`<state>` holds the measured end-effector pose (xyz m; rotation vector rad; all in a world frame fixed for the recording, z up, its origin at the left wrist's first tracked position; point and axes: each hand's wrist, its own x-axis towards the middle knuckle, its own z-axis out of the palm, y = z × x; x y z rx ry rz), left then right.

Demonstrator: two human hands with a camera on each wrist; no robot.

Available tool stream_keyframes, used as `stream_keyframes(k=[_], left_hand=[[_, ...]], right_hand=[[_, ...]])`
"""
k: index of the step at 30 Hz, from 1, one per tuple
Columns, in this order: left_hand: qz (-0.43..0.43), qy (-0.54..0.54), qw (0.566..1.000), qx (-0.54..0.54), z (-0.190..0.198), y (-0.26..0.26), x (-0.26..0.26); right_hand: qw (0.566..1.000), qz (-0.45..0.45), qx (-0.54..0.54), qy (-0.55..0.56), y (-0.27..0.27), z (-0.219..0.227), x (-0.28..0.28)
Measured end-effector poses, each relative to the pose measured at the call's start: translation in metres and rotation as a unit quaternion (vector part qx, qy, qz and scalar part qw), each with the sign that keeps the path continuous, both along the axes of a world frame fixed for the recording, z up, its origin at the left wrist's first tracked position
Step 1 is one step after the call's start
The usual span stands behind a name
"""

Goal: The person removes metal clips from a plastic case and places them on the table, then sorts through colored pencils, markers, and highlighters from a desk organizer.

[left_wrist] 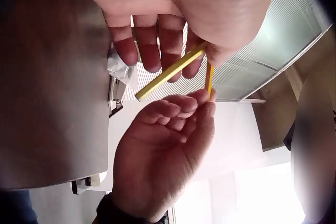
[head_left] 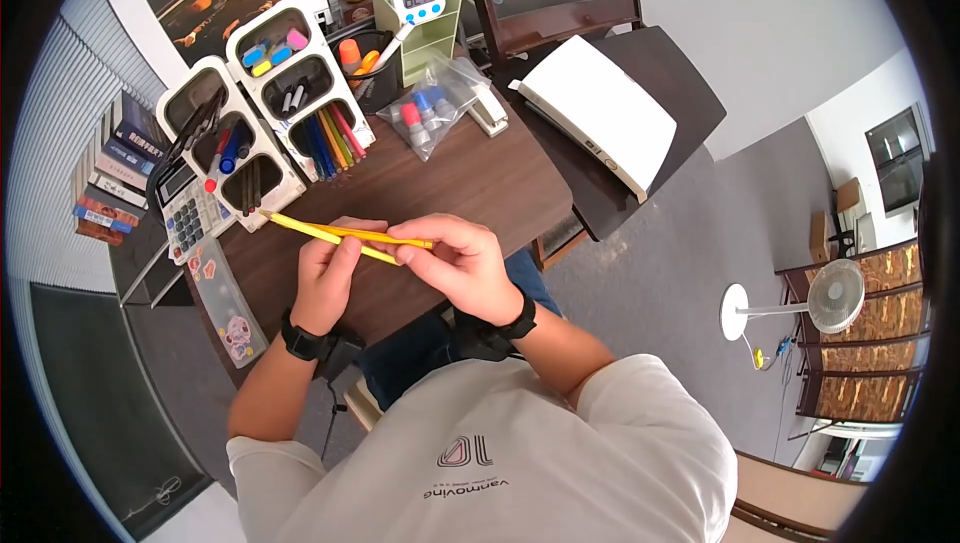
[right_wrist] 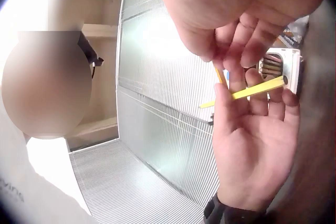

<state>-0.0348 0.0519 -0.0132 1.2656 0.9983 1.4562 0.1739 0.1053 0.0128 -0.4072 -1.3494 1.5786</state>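
My left hand (head_left: 330, 281) pinches a bright yellow pencil (head_left: 375, 254) between thumb and fingers. Its sharpened end points toward the desk organizer, and its flat end reaches toward my other hand. My right hand (head_left: 462, 265) pinches one end of an orange-yellow pencil (head_left: 412, 241), which crosses close by the first one and runs back to the left fingers. In the left wrist view the yellow pencil (left_wrist: 170, 74) slants out from under the thumb, while the orange-yellow pencil (left_wrist: 209, 81) spans both hands. The yellow pencil (right_wrist: 260, 88) lies across the left fingers in the right wrist view.
A white organizer (head_left: 288, 190) with pens and colored pencils stands at the desk's left, beside a calculator (head_left: 187, 223) and a clear stickered case (head_left: 225, 303). Behind are a black mesh cup (head_left: 378, 93), a timer (head_left: 418, 0), a plastic bag of bottles (head_left: 428, 113) and a stapler (head_left: 488, 111).
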Motion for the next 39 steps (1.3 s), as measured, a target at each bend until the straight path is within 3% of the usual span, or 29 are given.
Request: stream_keyframes(k=[2, 5, 7, 14, 22, 24, 25, 27, 29, 30, 32, 34, 39], left_hand=[[0.02, 0.007, 1.0, 0.007, 0.008, 0.001, 0.006], [0.112, 0.083, 0.989, 0.04, 0.007, 0.001, 0.005], [0.145, 0.02, 0.989, -0.007, 0.008, 0.002, 0.007], [0.168, -0.088, 0.979, -0.072, 0.005, 0.009, -0.002], [0.163, -0.093, 0.978, -0.086, 0.007, 0.007, -0.002], [0.152, -0.1, 0.98, -0.084, 0.009, 0.006, -0.002], [0.135, -0.148, 0.976, -0.088, 0.011, 0.007, 0.0], [0.12, -0.197, 0.969, -0.093, 0.013, 0.006, -0.001], [0.023, -0.261, 0.959, -0.109, 0.01, 0.005, -0.004], [0.021, -0.262, 0.958, -0.114, 0.008, 0.004, -0.004], [-0.037, -0.266, 0.953, -0.141, 0.004, 0.002, -0.004], [-0.049, -0.252, 0.957, -0.137, 0.005, 0.002, -0.001], [-0.07, -0.263, 0.958, -0.092, 0.006, 0.003, 0.004]], right_hand=[[0.99, -0.064, 0.118, -0.034, 0.005, 0.002, 0.005], [0.956, -0.176, 0.213, -0.095, 0.021, 0.021, 0.006], [0.925, -0.225, 0.261, -0.157, 0.036, 0.03, 0.001], [0.868, -0.205, 0.367, -0.262, 0.073, 0.021, -0.045], [0.862, -0.169, 0.355, -0.321, 0.076, 0.022, -0.06], [0.824, -0.238, 0.395, -0.328, 0.065, 0.032, -0.05], [0.825, -0.236, 0.395, -0.328, 0.058, 0.036, -0.043], [0.877, -0.185, 0.36, -0.26, 0.037, 0.037, -0.025], [0.916, -0.082, 0.326, -0.218, 0.014, 0.028, -0.014], [0.934, -0.023, 0.293, -0.203, 0.004, 0.027, -0.011], [0.92, -0.041, 0.361, -0.151, -0.002, 0.005, -0.013], [0.922, -0.046, 0.355, -0.143, -0.005, 0.002, -0.011], [0.91, -0.132, 0.382, -0.093, 0.006, 0.027, -0.008]])
